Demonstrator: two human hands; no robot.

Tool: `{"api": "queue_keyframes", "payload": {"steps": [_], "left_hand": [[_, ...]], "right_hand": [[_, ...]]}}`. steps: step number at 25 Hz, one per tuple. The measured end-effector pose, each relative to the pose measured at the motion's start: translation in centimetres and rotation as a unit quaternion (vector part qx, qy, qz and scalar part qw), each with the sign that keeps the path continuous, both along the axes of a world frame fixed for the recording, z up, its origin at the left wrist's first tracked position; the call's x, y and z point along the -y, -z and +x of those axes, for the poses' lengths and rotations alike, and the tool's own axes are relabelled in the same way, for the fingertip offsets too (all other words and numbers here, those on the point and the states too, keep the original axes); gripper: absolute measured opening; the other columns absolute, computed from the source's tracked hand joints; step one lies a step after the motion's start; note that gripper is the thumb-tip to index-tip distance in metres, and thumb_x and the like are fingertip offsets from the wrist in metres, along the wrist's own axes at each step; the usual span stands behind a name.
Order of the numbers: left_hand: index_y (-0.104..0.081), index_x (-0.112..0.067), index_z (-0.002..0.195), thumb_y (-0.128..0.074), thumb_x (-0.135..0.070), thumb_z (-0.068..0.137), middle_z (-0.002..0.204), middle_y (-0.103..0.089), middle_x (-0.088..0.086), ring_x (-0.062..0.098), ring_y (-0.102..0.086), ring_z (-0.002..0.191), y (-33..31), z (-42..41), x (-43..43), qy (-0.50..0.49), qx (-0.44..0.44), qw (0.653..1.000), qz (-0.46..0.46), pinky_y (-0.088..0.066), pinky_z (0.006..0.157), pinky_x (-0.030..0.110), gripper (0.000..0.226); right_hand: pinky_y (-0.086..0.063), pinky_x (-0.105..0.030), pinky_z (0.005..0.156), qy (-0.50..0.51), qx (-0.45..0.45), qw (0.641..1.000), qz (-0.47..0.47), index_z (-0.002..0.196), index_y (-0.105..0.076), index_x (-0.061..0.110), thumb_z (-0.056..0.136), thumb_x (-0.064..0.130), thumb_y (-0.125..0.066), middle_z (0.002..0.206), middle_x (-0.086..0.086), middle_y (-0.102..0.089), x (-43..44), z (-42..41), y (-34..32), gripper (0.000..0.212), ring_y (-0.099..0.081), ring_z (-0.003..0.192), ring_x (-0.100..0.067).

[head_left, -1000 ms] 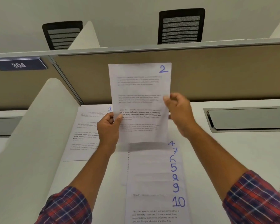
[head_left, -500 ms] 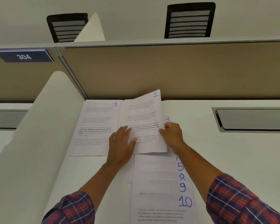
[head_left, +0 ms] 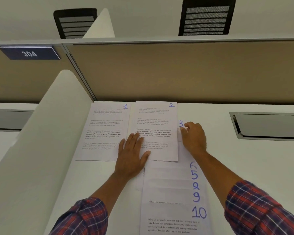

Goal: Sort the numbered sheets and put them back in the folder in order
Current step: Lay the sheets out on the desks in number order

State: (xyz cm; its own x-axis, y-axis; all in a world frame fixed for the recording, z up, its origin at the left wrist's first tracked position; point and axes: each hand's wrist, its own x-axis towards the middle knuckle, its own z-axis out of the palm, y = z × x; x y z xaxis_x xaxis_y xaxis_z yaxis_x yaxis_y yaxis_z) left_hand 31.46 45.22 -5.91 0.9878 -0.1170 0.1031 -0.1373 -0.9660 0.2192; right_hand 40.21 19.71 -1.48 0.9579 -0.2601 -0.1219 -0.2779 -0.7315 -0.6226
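Note:
Sheet 1 [head_left: 103, 129] lies flat at the back left of the white desk [head_left: 244, 163]. Sheet 2 [head_left: 157, 119] lies beside it on the right, its left edge overlapping sheet 1. My left hand [head_left: 131, 153] rests flat on sheet 2's lower left corner with straight fingers. My right hand [head_left: 193, 138] sits at the right edge of sheet 2, fingers curled, pinching the top corner of sheet 3 [head_left: 180, 123], which is mostly hidden under sheet 2. A fanned column of sheets [head_left: 173, 192] marked 6, 5, 8, 9 and 10 runs toward me. No folder is in view.
A beige partition wall [head_left: 176, 72] closes the desk's far side, with two black chairs [head_left: 206, 16] behind it. A white curved divider [head_left: 32, 141] bounds the left. A grey cable tray lid [head_left: 268, 126] is set into the desk at the right. A "304" plate [head_left: 30, 53] hangs at the left.
Sheet 2, held up in both hands a second ago, has come down flat next to sheet 1. My left hand now presses it; my right hand has moved to sheet 3's corner.

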Motion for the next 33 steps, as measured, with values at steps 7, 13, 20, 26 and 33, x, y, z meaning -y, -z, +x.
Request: {"api": "queue_keyframes", "payload": {"steps": [7,13,20,26,33], "left_hand": [[-0.045,-0.019,0.153,-0.040,-0.062,0.102,0.165,-0.037,0.004,0.024,-0.028,0.156,0.4,0.1,-0.1,-0.002,0.012,1.000,-0.013,-0.021,0.126,0.053,0.067],[-0.051,-0.017,0.149,-0.049,-0.060,0.099,0.162,-0.042,0.004,0.025,-0.033,0.153,0.5,0.0,-0.1,-0.011,0.031,0.999,-0.023,-0.026,0.124,0.052,0.065],[-0.051,-0.016,0.148,-0.044,-0.062,0.100,0.161,-0.043,0.005,0.025,-0.033,0.153,0.7,0.1,-0.2,-0.008,0.031,0.999,-0.023,-0.025,0.125,0.051,0.067],[-0.050,-0.017,0.148,-0.046,-0.062,0.099,0.160,-0.044,0.005,0.025,-0.035,0.151,0.6,0.1,-0.1,-0.008,0.029,0.999,-0.018,-0.027,0.124,0.053,0.067],[-0.051,-0.016,0.147,-0.045,-0.062,0.098,0.159,-0.045,0.005,0.025,-0.037,0.151,0.3,0.1,0.0,-0.005,0.031,0.999,-0.017,-0.027,0.124,0.052,0.067]], "right_hand": [[-0.047,-0.046,0.104,-0.115,-0.091,0.978,-0.149,0.157,-0.038,0.026,0.100,0.059,-0.057,0.146,-0.011,-0.042,2.6,2.2,0.9,0.069,-0.046,0.133,-0.031],[-0.044,-0.043,0.091,-0.092,-0.125,0.981,-0.118,0.109,-0.056,0.025,0.091,0.060,-0.070,0.121,-0.007,-0.052,1.6,3.8,0.0,0.042,-0.053,0.111,-0.027],[-0.046,-0.048,0.089,-0.018,-0.062,0.997,0.049,0.079,-0.047,0.021,0.100,0.046,-0.065,0.086,-0.006,-0.064,3.0,3.7,-0.9,0.038,-0.062,0.082,-0.028],[-0.058,-0.039,0.074,0.016,0.074,0.986,0.147,0.087,-0.057,0.018,0.101,0.034,-0.066,0.087,0.000,-0.067,6.1,3.4,-3.8,0.023,-0.069,0.083,-0.024],[-0.054,-0.023,0.059,0.102,0.197,0.956,0.192,0.101,-0.060,0.013,0.103,0.035,-0.061,0.089,0.007,-0.069,11.0,4.4,-8.1,0.022,-0.069,0.074,-0.007]]}}
